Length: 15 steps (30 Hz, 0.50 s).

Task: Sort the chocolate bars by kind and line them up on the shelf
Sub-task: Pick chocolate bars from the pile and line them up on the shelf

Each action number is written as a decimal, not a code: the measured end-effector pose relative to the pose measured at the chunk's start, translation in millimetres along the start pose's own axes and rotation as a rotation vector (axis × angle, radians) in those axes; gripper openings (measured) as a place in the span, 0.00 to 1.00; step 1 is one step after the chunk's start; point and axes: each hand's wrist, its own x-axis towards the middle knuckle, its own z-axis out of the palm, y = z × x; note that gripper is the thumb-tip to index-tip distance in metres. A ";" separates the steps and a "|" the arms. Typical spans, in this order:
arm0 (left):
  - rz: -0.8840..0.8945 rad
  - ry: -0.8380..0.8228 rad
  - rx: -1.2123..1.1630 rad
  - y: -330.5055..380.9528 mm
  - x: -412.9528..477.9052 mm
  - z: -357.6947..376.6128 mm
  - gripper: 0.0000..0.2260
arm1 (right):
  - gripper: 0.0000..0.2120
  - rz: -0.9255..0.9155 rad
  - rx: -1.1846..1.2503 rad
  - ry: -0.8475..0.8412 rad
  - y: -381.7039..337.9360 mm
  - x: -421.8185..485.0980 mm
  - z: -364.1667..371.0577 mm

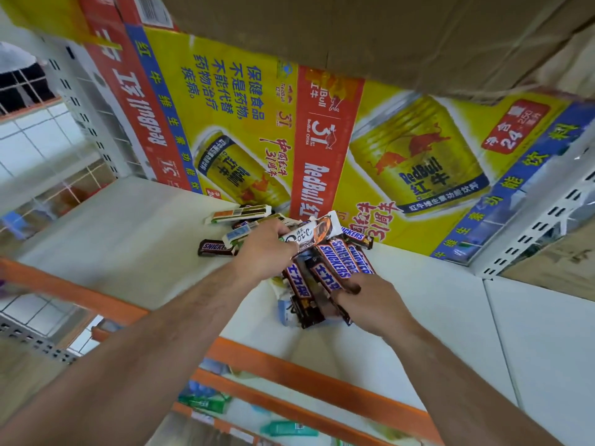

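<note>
A fan of brown Snickers bars (333, 270) with blue-and-white lettering, some in Chinese script, sits over the middle of the white shelf board (128, 239), nearer its back edge than its orange front rail (289, 375). Just above it is a white-wrapped bar (310, 235) with a dark picture on one end, lying crosswise over the tops of the brown ones. More bars lie loose on the board near the back edge. There is a single Snickers bar (214, 247) to the left, two pale wrappers with barcodes (240, 214) behind it, and another Snickers (357, 237) against the carton. Something pale and crumpled (285, 304) shows under the fan; what it is cannot be told.

Along the shelf's back edge stand yellow, red and blue Red Bull cartons (257, 123), closed, printed with cans. A plain brown cardboard box (386, 37) rests over them. Their contents are hidden.

The left hand (267, 251) reaches in from the front rail, back of the hand up, with its fingers wrapped round the near end of the white-wrapped bar. The right hand (370, 302) comes from the right front and clamps the lower ends of the fanned Snickers bars between thumb and fingers. Both forearms are bare and stretch across the front rail. Below the rail, blurred green bottles (206, 403) stand on a lower shelf.
</note>
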 end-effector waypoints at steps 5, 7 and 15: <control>-0.013 0.017 -0.022 18.5 -17.9 33.4 0.08 | 0.05 0.026 0.440 0.080 34.6 -15.7 -28.1; 0.003 0.046 0.003 27.4 -27.4 50.1 0.08 | 0.03 0.000 0.619 0.075 51.6 -25.1 -40.1; -0.002 -0.007 -0.120 62.7 -64.4 121.9 0.05 | 0.10 -0.043 1.107 0.014 129.8 -54.1 -81.4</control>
